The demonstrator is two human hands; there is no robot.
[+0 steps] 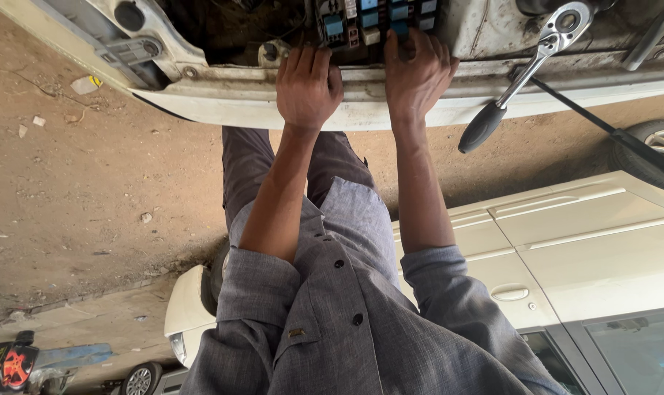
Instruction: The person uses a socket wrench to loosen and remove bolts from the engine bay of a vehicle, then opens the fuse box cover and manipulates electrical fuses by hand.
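Observation:
Both my arms reach forward to the white edge of a car's engine bay (361,110). My left hand (308,88) lies flat on that edge, fingers together and curled over the lip beside the fuse box (368,22); its fingertips are hidden. My right hand (417,73) rests next to it, with fingertips touching the blue relays of the open fuse box. Neither hand visibly holds anything. A chrome ratchet wrench (526,69) with a black handle lies on the body to the right of my right hand, its grip hanging past the edge.
A thin black rod (588,117) runs diagonally at the right. Below are my grey shirt (346,314) and trousers, bare dirt ground (90,190), and a parked cream car (580,241). A dark container (10,362) sits at the bottom left.

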